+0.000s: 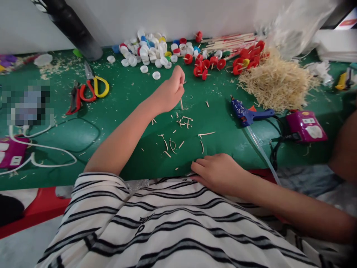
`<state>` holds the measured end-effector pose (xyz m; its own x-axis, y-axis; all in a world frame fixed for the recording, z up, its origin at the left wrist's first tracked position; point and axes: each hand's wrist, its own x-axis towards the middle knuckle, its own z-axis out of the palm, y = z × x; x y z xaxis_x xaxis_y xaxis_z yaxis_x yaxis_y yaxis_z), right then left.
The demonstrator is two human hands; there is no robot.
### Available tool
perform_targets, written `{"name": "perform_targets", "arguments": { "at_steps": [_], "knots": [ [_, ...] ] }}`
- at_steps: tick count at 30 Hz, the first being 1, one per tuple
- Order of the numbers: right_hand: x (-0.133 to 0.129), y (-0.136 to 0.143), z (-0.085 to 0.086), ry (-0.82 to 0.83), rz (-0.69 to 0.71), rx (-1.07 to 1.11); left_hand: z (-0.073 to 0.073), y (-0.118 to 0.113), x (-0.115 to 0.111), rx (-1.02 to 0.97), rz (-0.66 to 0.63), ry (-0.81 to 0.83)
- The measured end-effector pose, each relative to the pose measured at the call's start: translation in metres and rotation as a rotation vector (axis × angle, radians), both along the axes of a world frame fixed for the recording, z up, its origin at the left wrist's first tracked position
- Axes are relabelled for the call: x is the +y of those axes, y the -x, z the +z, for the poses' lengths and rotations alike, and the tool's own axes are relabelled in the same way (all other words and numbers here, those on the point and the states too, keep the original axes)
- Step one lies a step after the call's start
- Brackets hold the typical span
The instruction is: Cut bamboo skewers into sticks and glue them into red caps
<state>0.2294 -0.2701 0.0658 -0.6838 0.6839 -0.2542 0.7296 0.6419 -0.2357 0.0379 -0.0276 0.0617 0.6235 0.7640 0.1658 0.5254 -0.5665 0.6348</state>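
My left hand point(173, 89) is reached out over the green table point(134, 156), fingers closed in a fist-like pinch. A thin pale tip shows by its fingers, but what they hold is mostly hidden. Near the table's front edge rests my right hand point(214, 172), its fingers curled together; a tiny pale speck shows at the fingertips, too small to name. Between the hands lie several thin wood shavings point(186, 122) and a longer curled strip point(206, 133). Beyond my left hand is a heap of plastic bottle caps point(147, 52). Red caps with sticks through them point(205, 64) lie to its right.
A blue glue gun point(248, 113) with a clear glue stick lies right, beside a purple power socket point(306, 125). Behind them are a straw-like shaving pile point(279, 82) and wooden sticks point(228, 41). Scissors point(93, 83), red-handled pliers point(74, 98) and a black bottle point(75, 29) stand left.
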Motion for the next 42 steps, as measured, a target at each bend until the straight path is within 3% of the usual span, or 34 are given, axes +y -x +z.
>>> {"name": "perform_targets", "arguments": {
  "at_steps": [3,6,13,18,22,27,32,42],
  "knots": [
    [0.038,0.013,-0.004,-0.004,-0.016,-0.102,0.002,0.0,-0.001,0.019,0.009,0.008],
    [0.072,0.013,0.0,-0.111,-0.183,-0.175,0.004,0.0,-0.003,0.034,0.023,0.032],
    [0.113,0.008,0.019,-0.224,-0.424,0.105,0.012,0.006,-0.001,0.053,0.019,0.091],
    [0.14,-0.016,0.012,-0.222,-0.39,0.209,0.026,0.012,-0.004,0.123,-0.033,0.121],
    [0.146,-0.028,0.003,-0.203,-0.249,0.151,0.034,0.016,-0.005,0.198,-0.059,0.134],
    [0.143,-0.024,-0.004,-0.29,-0.2,0.116,0.043,0.017,-0.007,0.281,-0.096,0.208],
    [0.145,-0.02,-0.009,-0.361,-0.219,0.098,0.049,0.016,-0.012,0.306,-0.113,0.223],
    [0.142,-0.009,-0.011,-0.431,-0.287,0.002,0.045,0.014,-0.015,0.286,-0.135,0.221]
  ]
}}
